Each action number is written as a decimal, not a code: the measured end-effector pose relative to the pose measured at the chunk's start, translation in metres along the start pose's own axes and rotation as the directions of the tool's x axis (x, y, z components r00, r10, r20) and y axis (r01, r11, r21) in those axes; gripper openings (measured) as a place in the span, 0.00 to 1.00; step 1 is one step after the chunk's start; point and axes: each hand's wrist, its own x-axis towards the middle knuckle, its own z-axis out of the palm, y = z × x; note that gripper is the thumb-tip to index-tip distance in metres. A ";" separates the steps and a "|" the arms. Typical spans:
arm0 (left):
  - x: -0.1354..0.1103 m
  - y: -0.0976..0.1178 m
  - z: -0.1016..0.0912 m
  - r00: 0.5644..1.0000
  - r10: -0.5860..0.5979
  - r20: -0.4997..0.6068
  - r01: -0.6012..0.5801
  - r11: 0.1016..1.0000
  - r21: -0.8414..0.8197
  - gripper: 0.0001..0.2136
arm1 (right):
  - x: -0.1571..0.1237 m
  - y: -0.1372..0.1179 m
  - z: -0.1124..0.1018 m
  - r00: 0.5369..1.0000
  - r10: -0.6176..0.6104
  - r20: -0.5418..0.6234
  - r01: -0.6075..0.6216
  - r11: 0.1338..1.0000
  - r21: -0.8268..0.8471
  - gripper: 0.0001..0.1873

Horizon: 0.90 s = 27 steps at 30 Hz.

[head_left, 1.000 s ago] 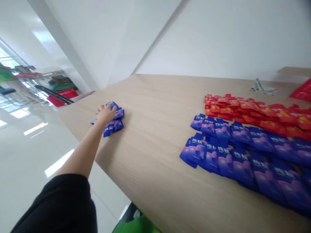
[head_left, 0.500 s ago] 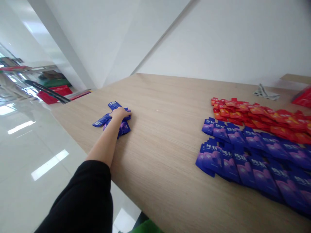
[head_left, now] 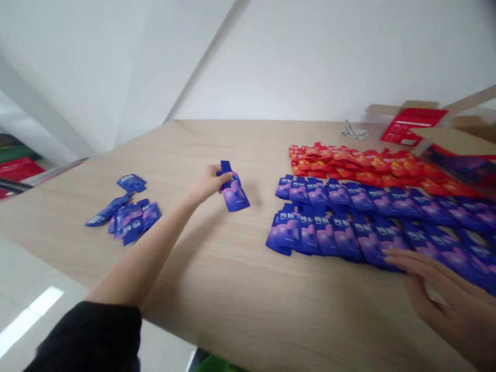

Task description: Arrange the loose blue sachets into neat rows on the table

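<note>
Between thumb and fingers, my left hand (head_left: 210, 183) grips a blue-purple pouch (head_left: 234, 193) near its narrow top, held over the middle of the table. Lower right, my right hand (head_left: 445, 297) has its fingers stretched out, slightly blurred, with nothing visible in it. Its fingertips overlap the front row of blue-purple pouches (head_left: 341, 235); whether they touch I cannot tell. Behind lies a second row of blue-purple pouches (head_left: 339, 195). A loose pile of the same pouches (head_left: 129, 219) rests left of my left forearm.
Rows of red-orange pouches (head_left: 349, 161) lie behind the blue ones. At the back right are a red packet (head_left: 413, 125), an open cardboard box (head_left: 461, 140) and a small whitish item (head_left: 353, 131). The wooden table (head_left: 232, 289) meets a white wall; its left-front edge borders shiny floor.
My left hand has lifted a pouch from the loose pile and carried it right. My right hand has come into view at the lower right. The camera has turned rightward.
</note>
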 end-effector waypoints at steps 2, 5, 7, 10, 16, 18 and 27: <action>-0.016 0.048 0.059 0.969 0.134 0.210 -0.091 0.975 -0.203 0.10 | 0.006 -0.006 -0.004 1.000 -0.028 -0.004 0.028 0.999 0.034 0.22; -0.044 0.117 0.141 0.811 0.319 0.490 -0.083 0.892 -0.445 0.09 | 0.014 -0.013 -0.016 0.999 -0.025 -0.044 0.029 0.997 0.076 0.31; -0.058 0.153 0.187 0.712 0.338 0.615 0.020 0.867 -0.499 0.08 | 0.010 -0.009 -0.031 1.000 -0.018 -0.015 0.019 0.998 0.054 0.31; -0.069 0.187 0.246 0.629 0.327 0.705 0.133 0.848 -0.512 0.07 | -0.012 0.008 -0.058 0.999 0.034 0.018 -0.033 0.999 -0.024 0.29; -0.074 0.214 0.336 0.522 0.268 0.810 0.148 0.907 -0.395 0.08 | -0.069 0.050 -0.099 0.989 0.145 -0.007 -0.144 0.969 -0.203 0.30; -0.074 0.219 0.355 0.537 0.297 0.789 -0.055 0.946 -0.319 0.13 | -0.083 0.064 -0.108 0.981 0.182 -0.069 -0.193 0.957 -0.217 0.32; -0.086 0.201 0.409 0.472 0.608 0.638 -0.867 0.452 0.211 0.18 | -0.123 0.169 -0.102 0.906 0.388 -0.168 -0.414 0.897 -0.157 0.20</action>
